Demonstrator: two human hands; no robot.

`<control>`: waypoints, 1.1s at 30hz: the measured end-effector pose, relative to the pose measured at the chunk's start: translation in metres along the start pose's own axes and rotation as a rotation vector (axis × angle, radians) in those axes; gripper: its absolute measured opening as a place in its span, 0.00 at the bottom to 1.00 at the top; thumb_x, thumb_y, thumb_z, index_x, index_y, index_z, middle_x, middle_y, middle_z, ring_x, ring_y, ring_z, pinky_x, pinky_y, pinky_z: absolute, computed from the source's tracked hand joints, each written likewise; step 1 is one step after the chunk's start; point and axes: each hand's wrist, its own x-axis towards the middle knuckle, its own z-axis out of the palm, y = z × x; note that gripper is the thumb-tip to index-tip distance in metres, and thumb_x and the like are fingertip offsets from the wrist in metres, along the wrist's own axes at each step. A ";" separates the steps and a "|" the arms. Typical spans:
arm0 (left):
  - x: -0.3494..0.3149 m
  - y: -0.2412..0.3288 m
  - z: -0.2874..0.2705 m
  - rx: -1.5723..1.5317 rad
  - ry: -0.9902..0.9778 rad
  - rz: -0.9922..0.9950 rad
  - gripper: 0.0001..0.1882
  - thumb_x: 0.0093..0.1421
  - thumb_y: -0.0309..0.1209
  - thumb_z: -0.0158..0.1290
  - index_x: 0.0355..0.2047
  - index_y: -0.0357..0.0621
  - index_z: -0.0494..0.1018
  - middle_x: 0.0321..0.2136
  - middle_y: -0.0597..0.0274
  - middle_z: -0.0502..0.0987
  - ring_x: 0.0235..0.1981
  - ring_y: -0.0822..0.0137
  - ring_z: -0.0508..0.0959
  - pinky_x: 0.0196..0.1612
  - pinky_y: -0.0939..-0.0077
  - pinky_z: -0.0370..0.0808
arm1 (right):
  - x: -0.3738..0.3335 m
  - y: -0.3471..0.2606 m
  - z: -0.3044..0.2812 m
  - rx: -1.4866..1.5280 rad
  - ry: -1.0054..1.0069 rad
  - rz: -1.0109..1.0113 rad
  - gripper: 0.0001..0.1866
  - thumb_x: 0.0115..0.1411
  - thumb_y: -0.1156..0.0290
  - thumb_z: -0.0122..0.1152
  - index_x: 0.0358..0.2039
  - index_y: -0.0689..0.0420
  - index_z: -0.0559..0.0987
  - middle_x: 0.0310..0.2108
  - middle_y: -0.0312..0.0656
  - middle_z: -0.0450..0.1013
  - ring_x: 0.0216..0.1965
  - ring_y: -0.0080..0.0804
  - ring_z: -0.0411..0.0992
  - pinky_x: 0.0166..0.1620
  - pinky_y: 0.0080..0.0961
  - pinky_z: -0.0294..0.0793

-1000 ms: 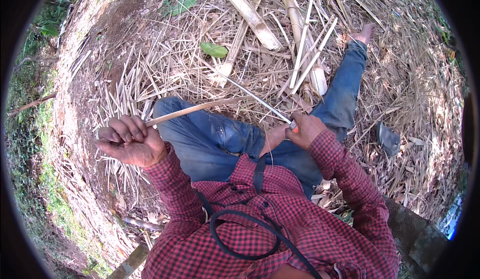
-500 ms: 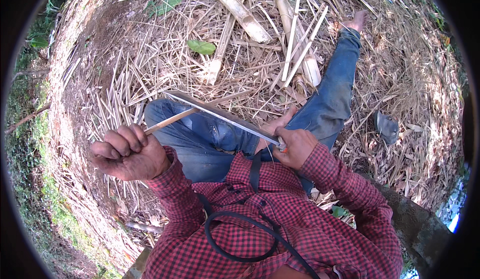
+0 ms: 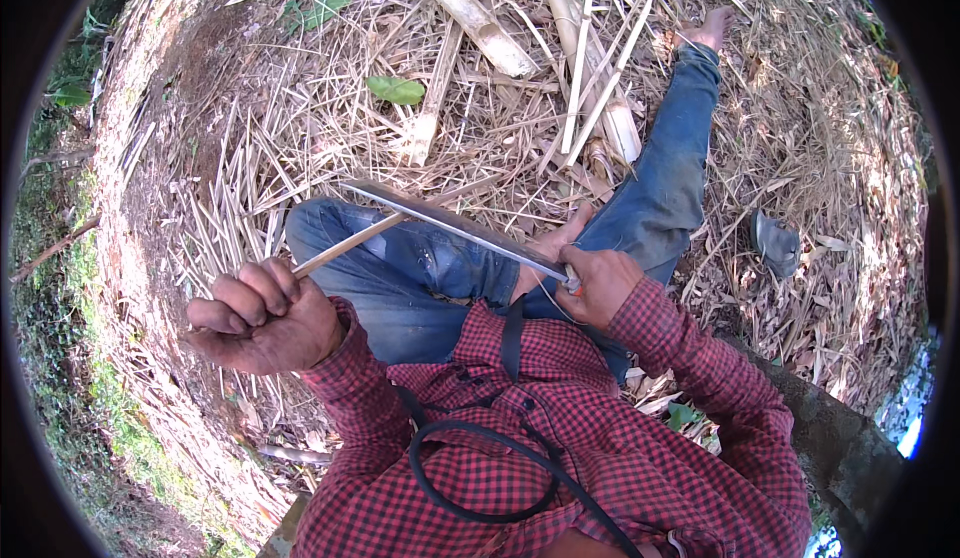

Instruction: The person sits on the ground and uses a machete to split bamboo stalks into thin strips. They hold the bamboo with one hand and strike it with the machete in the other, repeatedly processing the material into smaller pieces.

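Note:
My left hand (image 3: 265,320), palm up with fingers curled, grips one end of a thin bamboo strip (image 3: 350,242). The strip slants up over my bent knee and passes beneath the blade of a long knife (image 3: 450,222). My right hand (image 3: 601,286) is closed round the knife's handle, of which only a bit of orange shows. The blade points up and left, crossing the strip above my jeans. Beyond the blade the strip's far part runs on over the litter. A thin pale shaving or fibre hangs near the right hand.
Split bamboo poles (image 3: 480,33) and pale strips (image 3: 612,83) lie ahead of my legs. Many thin sticks (image 3: 225,223) are strewn at the left. A green leaf (image 3: 395,90) rests on the dry litter. A dark grey shoe-like object (image 3: 775,244) sits right of my outstretched leg.
The knife and my right hand have shifted slightly right along the strip. My left hand still grips the strip and has barely moved.

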 end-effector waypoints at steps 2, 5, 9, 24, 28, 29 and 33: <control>-0.001 0.002 -0.002 0.036 0.007 -0.018 0.21 0.66 0.45 0.33 0.18 0.50 0.53 0.11 0.71 0.52 0.11 0.77 0.50 0.14 0.82 0.51 | 0.011 0.019 0.007 -0.004 -0.010 0.076 0.16 0.45 0.64 0.58 0.34 0.59 0.73 0.19 0.50 0.72 0.27 0.50 0.73 0.34 0.42 0.71; 0.001 -0.002 -0.003 0.089 0.040 0.023 0.20 0.65 0.44 0.35 0.18 0.51 0.54 0.11 0.71 0.52 0.11 0.78 0.50 0.13 0.82 0.50 | -0.001 0.004 -0.001 -0.020 0.005 0.029 0.17 0.45 0.63 0.58 0.35 0.59 0.73 0.20 0.51 0.72 0.27 0.50 0.73 0.34 0.43 0.71; 0.001 -0.001 -0.004 0.137 0.064 -0.006 0.20 0.65 0.44 0.35 0.18 0.51 0.54 0.11 0.72 0.52 0.11 0.78 0.50 0.12 0.82 0.50 | -0.005 0.014 0.005 -0.031 -0.002 0.091 0.17 0.46 0.63 0.57 0.35 0.59 0.73 0.22 0.51 0.73 0.28 0.52 0.72 0.36 0.42 0.71; 0.009 -0.005 -0.016 0.131 0.092 0.026 0.19 0.65 0.43 0.36 0.19 0.49 0.55 0.13 0.71 0.52 0.11 0.78 0.49 0.12 0.83 0.50 | 0.026 0.042 0.005 -0.177 -0.131 0.328 0.18 0.47 0.62 0.56 0.36 0.60 0.75 0.31 0.52 0.74 0.39 0.46 0.73 0.45 0.38 0.71; 0.023 -0.017 -0.029 0.054 0.045 0.040 0.21 0.62 0.50 0.40 0.29 0.44 0.66 0.15 0.67 0.58 0.15 0.75 0.57 0.17 0.78 0.58 | 0.029 0.047 -0.001 -0.190 -0.113 0.355 0.19 0.47 0.61 0.56 0.36 0.60 0.75 0.32 0.52 0.74 0.38 0.47 0.73 0.45 0.37 0.72; 0.024 -0.020 -0.031 0.037 0.032 0.034 0.22 0.61 0.51 0.41 0.32 0.43 0.69 0.16 0.65 0.60 0.17 0.73 0.59 0.20 0.76 0.60 | 0.023 0.048 0.005 -0.164 -0.129 0.371 0.19 0.47 0.61 0.56 0.36 0.61 0.75 0.32 0.52 0.74 0.38 0.48 0.73 0.44 0.37 0.72; -0.020 -0.061 -0.029 0.249 0.405 -0.051 0.33 0.60 0.54 0.40 0.55 0.40 0.55 0.40 0.49 0.68 0.46 0.54 0.69 0.52 0.58 0.64 | 0.033 0.058 0.005 -0.132 -0.164 0.421 0.19 0.48 0.60 0.55 0.38 0.59 0.76 0.36 0.52 0.74 0.41 0.47 0.72 0.47 0.38 0.70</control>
